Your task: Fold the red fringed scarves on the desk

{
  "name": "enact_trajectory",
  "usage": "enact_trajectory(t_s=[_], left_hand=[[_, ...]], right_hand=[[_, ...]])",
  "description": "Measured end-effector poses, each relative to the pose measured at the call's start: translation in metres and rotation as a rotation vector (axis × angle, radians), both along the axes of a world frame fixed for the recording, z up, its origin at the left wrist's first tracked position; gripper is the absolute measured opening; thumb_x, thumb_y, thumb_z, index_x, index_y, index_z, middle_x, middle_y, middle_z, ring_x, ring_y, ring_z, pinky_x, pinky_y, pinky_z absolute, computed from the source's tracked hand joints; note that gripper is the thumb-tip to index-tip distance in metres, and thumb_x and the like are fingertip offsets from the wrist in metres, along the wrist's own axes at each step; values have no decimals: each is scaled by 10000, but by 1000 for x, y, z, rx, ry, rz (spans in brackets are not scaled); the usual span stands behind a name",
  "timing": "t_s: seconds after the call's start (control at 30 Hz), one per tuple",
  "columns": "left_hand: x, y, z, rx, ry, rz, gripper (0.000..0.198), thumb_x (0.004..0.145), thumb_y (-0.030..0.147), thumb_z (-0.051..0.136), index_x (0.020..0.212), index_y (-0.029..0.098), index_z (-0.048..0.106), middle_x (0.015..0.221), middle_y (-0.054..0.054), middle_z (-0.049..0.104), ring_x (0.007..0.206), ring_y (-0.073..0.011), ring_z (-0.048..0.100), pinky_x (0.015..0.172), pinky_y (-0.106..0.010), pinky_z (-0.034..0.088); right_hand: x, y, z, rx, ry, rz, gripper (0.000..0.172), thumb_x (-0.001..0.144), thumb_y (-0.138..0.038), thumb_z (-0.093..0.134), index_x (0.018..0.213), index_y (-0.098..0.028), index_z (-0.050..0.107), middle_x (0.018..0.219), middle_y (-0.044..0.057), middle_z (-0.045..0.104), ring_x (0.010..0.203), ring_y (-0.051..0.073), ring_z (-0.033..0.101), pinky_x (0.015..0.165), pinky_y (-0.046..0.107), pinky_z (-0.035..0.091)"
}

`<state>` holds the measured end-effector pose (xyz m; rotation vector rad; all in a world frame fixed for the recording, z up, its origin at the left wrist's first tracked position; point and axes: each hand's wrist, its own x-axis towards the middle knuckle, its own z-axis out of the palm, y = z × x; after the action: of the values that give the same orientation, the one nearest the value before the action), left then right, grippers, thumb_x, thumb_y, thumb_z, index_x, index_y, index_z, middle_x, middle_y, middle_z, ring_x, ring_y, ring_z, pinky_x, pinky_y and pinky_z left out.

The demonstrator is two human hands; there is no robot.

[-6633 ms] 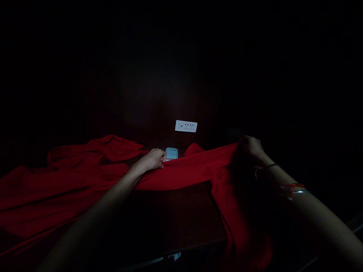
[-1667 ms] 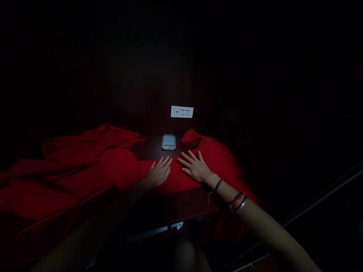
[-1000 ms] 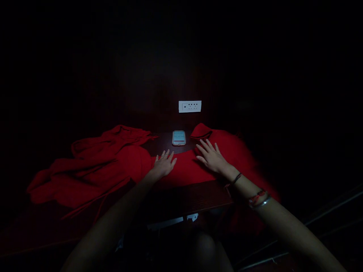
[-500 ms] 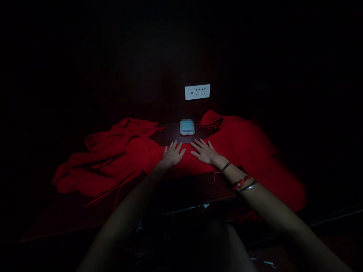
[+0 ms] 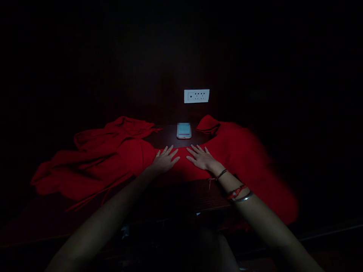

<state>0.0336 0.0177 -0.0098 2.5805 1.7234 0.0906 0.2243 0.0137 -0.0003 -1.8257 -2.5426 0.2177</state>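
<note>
A long red cloth lies spread over a dark table in a very dim room. My left hand rests flat on the cloth, fingers spread, a ring on one finger. My right hand lies flat beside it, also open, a small gap between the two. Bracelets and threads circle my right wrist. The cloth bunches in folds at the left and drapes over the table's right side.
A phone with a lit screen lies on the table just beyond my hands. A white socket plate is on the dark wall behind it. The table's front edge is near my lap. The surroundings are black.
Earlier both hands gripped the cloth and held it stretched; they have since let go and lie flat on it. In the last second they drew closer together, and the view shifted slightly.
</note>
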Motion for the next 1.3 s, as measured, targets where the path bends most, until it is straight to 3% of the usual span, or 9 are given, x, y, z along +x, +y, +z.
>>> enact_trajectory(t_s=[0.27, 0.4, 0.53, 0.63, 0.77, 1.0, 1.13, 1.3], left_hand=[[2, 1, 4, -45, 33, 20, 575, 803, 540, 186, 1307, 261, 180, 1380, -56, 118, 1238, -288, 106, 960, -481, 141], [2, 0, 3, -27, 23, 35, 581, 799, 539, 211, 1304, 251, 197, 1378, -75, 120, 1240, -287, 95, 959, -484, 137], [3, 0, 0, 146, 0, -36, 563, 811, 480, 241, 1302, 203, 219, 1380, -66, 109, 1251, -250, 57, 977, -460, 117], [3, 2, -1, 69, 24, -87, 547, 820, 444, 237, 1306, 195, 206, 1374, -59, 135, 1250, -241, 82, 976, -439, 148], [3, 4, 1, -20, 48, -92, 505, 828, 421, 227, 1293, 225, 242, 1370, -47, 144, 1245, -250, 103, 971, -451, 143], [4, -4, 11, -53, 62, -97, 470, 840, 397, 211, 1276, 237, 285, 1362, -32, 180, 1248, -237, 100, 974, -447, 132], [4, -3, 10, -45, 64, -76, 518, 837, 419, 189, 1307, 203, 201, 1372, -55, 121, 1248, -235, 96, 976, -433, 140], [2, 1, 1, -34, 36, -74, 544, 827, 452, 177, 1313, 209, 170, 1375, -48, 104, 1249, -229, 93, 975, -430, 144]], right_hand=[[-1, -2, 6, -73, -25, -3, 615, 783, -585, 61, 1320, -285, 88, 1392, 4, 33, 1255, 222, 10, 988, 466, 44], [-3, -6, 8, -27, -8, -9, 623, 789, -580, 73, 1322, -260, 115, 1392, 29, 51, 1253, 237, 19, 986, 473, 49], [-11, -27, 14, 39, 31, 64, 624, 790, -581, 88, 1325, -260, 66, 1393, 31, 26, 1252, 243, -22, 974, 503, 42], [-8, -46, 19, -69, -5, 110, 625, 789, -584, 121, 1323, -266, 65, 1392, 20, 25, 1252, 243, -16, 975, 504, 54], [24, -62, 22, -78, -134, 11, 578, 810, -547, 133, 1317, -270, 126, 1389, 25, 53, 1250, 259, 31, 971, 510, 85], [88, -80, 22, 302, -375, -102, 420, 837, -334, 302, 1254, -283, 328, 1365, 2, 196, 1247, 241, 98, 984, 491, 71], [102, -87, 25, 397, -378, -154, 432, 815, -254, 326, 1240, -326, 336, 1358, -19, 218, 1238, 267, 127, 952, 550, 91], [137, -87, 30, 442, -342, -306, 451, 831, -274, 260, 1282, -291, 264, 1374, 7, 172, 1233, 276, 140, 932, 512, 199]])
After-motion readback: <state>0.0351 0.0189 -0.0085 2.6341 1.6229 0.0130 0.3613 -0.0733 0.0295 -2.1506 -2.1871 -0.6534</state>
